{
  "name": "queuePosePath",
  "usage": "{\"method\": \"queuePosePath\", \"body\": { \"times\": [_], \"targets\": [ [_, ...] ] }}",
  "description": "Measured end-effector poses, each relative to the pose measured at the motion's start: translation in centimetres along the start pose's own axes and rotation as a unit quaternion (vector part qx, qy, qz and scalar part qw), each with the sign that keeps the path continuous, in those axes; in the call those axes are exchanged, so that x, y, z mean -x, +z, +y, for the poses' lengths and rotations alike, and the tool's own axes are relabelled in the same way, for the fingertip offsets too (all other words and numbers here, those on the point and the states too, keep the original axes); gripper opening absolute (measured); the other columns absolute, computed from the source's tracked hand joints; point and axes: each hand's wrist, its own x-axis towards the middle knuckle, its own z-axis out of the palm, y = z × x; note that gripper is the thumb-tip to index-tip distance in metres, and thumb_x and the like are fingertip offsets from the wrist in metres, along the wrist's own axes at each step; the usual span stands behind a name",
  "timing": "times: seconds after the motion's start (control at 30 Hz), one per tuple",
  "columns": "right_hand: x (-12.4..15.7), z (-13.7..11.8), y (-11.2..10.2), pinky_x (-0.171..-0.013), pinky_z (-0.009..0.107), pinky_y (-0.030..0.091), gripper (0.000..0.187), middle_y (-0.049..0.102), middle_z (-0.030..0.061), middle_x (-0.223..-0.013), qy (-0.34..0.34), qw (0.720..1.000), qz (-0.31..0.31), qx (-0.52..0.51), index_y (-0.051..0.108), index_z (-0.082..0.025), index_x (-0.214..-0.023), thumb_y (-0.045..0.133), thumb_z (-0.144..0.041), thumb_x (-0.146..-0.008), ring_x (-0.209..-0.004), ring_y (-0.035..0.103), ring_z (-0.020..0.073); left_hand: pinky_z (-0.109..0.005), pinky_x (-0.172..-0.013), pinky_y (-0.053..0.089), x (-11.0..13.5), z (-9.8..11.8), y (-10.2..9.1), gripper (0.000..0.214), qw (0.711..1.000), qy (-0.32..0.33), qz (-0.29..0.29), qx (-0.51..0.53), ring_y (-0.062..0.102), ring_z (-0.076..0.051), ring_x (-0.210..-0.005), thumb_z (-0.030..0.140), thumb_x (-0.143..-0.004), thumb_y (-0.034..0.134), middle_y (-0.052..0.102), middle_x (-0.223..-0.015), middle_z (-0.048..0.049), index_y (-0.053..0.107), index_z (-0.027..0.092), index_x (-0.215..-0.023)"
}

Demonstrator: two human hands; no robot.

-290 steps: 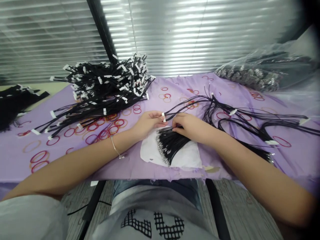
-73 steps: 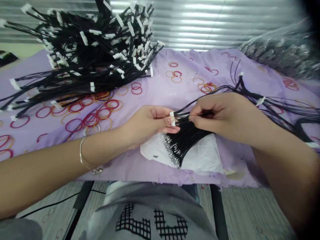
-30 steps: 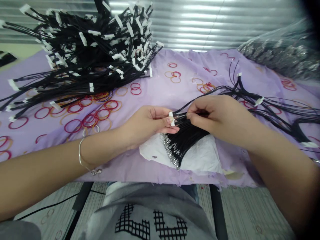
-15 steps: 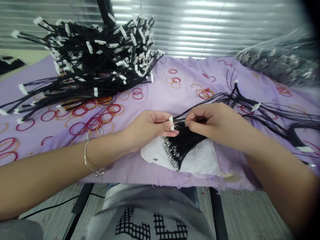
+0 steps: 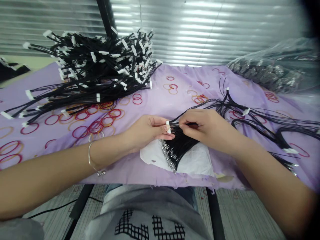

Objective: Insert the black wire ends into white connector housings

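Fingers (image 5: 161, 128) of the left hand (image 5: 147, 131) pinch a small white paper tag (image 5: 168, 127) around a bunch of thin black cords (image 5: 181, 143), while the fingers (image 5: 186, 124) of the right hand (image 5: 207, 128) grasp the same cords just beside the tag, the two hands nearly touching. Below the grip the bunch fans out, its silver metal ends (image 5: 168, 156) resting on a crumpled white sheet (image 5: 197, 163) near the front edge of a lilac cloth printed with red and orange rings (image 5: 160, 100), spread over the desk. The cords appear light, soft and limp, and the bunch seems likely to slip apart or tangle; the tag, where the strands gather, looks the surest place to hold, rather than the loose lengths, and the small metal ends look prone to snagging. Farther out, a loose spray of tagged black cords (image 5: 252, 116) lies to the right, a large tangled heap of white-tagged black cords (image 5: 97, 66) rises beyond the left hand, and a clear plastic bag of silvery pieces (image 5: 270, 75) sits at the far right. A thin metal bracelet (image 5: 90, 160) circles the left wrist.
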Motion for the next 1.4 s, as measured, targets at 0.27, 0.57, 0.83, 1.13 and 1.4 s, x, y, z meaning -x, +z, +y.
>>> {"method": "queuePosePath", "body": {
  "times": [0.27,0.57,0.83,1.13,1.4],
  "targets": [
    [-0.2,0.2,0.0,-0.064,0.023,0.037,0.016,0.06,0.0043,-0.078,-0.029,0.999,-0.023,-0.019,0.062,-0.014,-0.081,0.046,-0.013,-0.084,-0.068,0.052,0.0104,-0.017,-0.075,0.052,0.0,0.1,-0.1,0.007,1.0,0.0,-0.007,-0.013,0.065,-0.009,-0.075,0.011,-0.077,0.062,0.067,-0.079,-0.0034,0.066,0.009,-0.083],
    [-0.4,-0.3,0.7,-0.059,0.02,0.035,0.011,0.06,0.0013,-0.071,0.055,0.997,-0.014,-0.06,0.063,-0.014,-0.075,0.053,-0.016,-0.08,-0.062,0.051,0.0084,-0.019,-0.075,0.052,0.1,0.2,0.3,0.006,1.0,-0.003,0.018,-0.01,0.066,-0.009,-0.072,0.006,-0.079,0.057,0.066,-0.078,-0.0048,0.063,0.005,-0.081],
    [-0.4,-0.2,1.2,-0.06,0.022,0.034,0.016,0.06,0.0021,-0.073,0.089,0.996,0.0,-0.023,0.062,-0.014,-0.076,0.051,-0.021,-0.084,-0.065,0.051,0.0098,-0.019,-0.07,0.052,0.4,0.4,0.9,0.009,0.999,0.006,0.043,-0.005,0.065,-0.009,-0.064,0.005,-0.082,0.052,0.061,-0.066,-0.0009,0.057,0.006,-0.074],
    [-0.5,0.0,1.5,-0.059,0.021,0.036,0.016,0.061,0.001,-0.07,0.073,0.995,0.0,-0.075,0.063,-0.014,-0.073,0.052,-0.021,-0.083,-0.063,0.052,0.0089,-0.02,-0.07,0.053,0.2,0.4,1.0,0.01,0.998,0.004,0.057,-0.026,0.064,-0.009,-0.063,-0.001,-0.08,0.05,0.062,-0.068,-0.0025,0.056,0.006,-0.076],
    [-0.5,0.2,2.0,-0.059,0.021,0.036,0.015,0.062,0.001,-0.072,0.074,0.994,0.002,-0.084,0.064,-0.014,-0.072,0.054,-0.02,-0.081,-0.065,0.053,0.009,-0.021,-0.068,0.053,0.2,0.3,1.1,0.01,0.998,0.007,0.065,-0.024,0.065,-0.01,-0.062,-0.002,-0.079,0.052,0.062,-0.066,-0.0031,0.058,0.004,-0.075]
  ]
}}
